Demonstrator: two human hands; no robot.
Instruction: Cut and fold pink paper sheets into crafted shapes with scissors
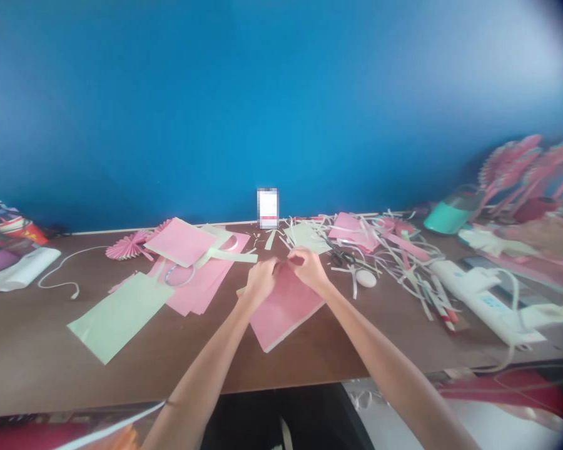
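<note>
A pink paper sheet lies on the brown table right in front of me. My left hand and my right hand meet at its far edge, both closed in a pinch on the paper. The fingertips of the two hands are almost touching. Just beyond my right hand lie black scissors and a small white oval object.
Pink sheets, a pale green sheet and a pink pleated fan lie to the left. Several paper strips, a white glue gun, a teal object and pink fans crowd the right. A blue wall stands behind.
</note>
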